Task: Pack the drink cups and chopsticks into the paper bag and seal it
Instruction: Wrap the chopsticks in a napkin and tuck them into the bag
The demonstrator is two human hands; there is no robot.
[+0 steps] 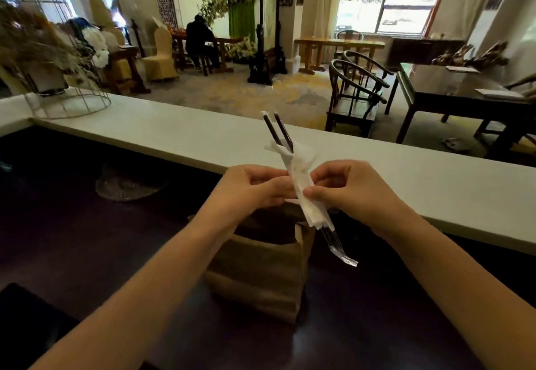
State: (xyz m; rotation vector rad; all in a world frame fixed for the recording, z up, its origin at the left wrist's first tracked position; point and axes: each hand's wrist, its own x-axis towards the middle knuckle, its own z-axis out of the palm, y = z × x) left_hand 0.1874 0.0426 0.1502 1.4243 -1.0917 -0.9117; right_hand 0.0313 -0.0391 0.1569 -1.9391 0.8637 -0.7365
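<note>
Two dark chopsticks (278,130) in clear plastic sleeves stick up and away from me, with a white paper napkin (301,184) wrapped around their middle. My left hand (255,188) pinches the napkin from the left, and my right hand (348,189) pinches it from the right. The chopsticks' lower ends and sleeve tips hang just right of the bag's mouth. A brown paper bag (258,276) stands open on the dark counter directly under my hands. Whatever is inside the bag is hidden in shadow; no drink cups are visible.
A raised white ledge (174,134) runs across behind the dark counter (72,239). A clear glass dish (124,185) lies at the left of the counter. A wire frame with dried flowers (58,79) stands on the ledge's left end. Chairs and tables fill the room beyond.
</note>
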